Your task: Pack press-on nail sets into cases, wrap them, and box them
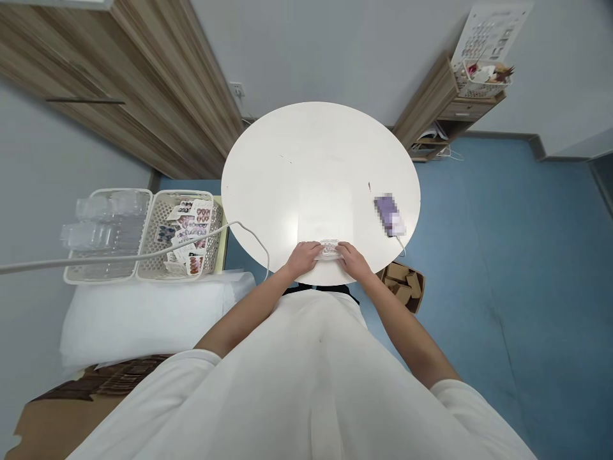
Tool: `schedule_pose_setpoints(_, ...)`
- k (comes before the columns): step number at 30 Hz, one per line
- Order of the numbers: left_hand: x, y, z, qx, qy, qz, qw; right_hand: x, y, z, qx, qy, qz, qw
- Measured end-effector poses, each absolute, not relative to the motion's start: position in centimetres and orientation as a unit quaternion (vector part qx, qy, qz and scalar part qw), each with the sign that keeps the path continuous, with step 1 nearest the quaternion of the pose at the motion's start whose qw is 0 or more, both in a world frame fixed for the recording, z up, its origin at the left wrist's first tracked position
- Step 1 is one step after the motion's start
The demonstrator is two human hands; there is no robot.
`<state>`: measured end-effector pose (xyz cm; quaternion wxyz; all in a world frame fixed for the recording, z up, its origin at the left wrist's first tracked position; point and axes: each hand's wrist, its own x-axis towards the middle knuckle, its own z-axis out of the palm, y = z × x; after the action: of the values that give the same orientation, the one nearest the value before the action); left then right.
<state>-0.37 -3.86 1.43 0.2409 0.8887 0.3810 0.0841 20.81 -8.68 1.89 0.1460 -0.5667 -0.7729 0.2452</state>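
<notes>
Near the front edge of a round white table (pixel 316 160) lies a small clear plastic box (pixel 329 249) with something pinkish and patterned showing through it. My left hand (pixel 304 258) grips its left end, fingers closed against the side. At the opposite end my right hand (pixel 352 260) holds the box in the same way. The box sits flat on or just above the tabletop; I cannot tell which. My fingertips partly cover both of its ends.
A blurred purple thing (pixel 389 214) with a white cable lies right on the table. Leftward stand a basket of small printed cards (pixel 163 255) and a basket of clear boxes (pixel 143 227). A carton (pixel 419 300) stands on the floor. A grey cable (pixel 191 241) crosses the left side.
</notes>
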Motion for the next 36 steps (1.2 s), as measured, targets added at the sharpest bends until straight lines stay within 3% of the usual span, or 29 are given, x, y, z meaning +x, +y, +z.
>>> schedule_pose_setpoints(11, 0.4, 2.0, 3.2, 0.783, 0.457, 0.053, 0.418, 22.5, -0.3, 4.5, -0.595, -0.691, 0.389, 0.132)
schedule_pose_setpoints(13, 0.5, 2.5, 3.7, 0.775, 0.498, 0.043, 0.385, 22.6, 1.4, 4.3, -0.598, -0.667, 0.426, 0.124)
schedule_pose_setpoints(17, 0.9, 1.6, 4.9, 0.799, 0.559, 0.094, 0.202, 22.8, 3.6, 3.5, -0.606, -0.631, 0.472, 0.109)
schedule_pose_setpoints(21, 2.0, 0.3, 4.8, 0.877, 0.439, 0.067, 0.186, 23.0, 4.6, 2.6, -0.623, -0.609, 0.484, 0.080)
schedule_pose_setpoints(28, 3.2, 1.4, 1.9, 0.878, 0.420, 0.003, 0.229, 22.7, 4.7, 1.4, -0.625, -0.618, 0.473, 0.062)
schedule_pose_setpoints(36, 3.4, 2.5, 1.4, 0.852, 0.435, 0.005, 0.290, 22.6, 3.2, 0.9, -0.665, -0.668, 0.321, 0.090)
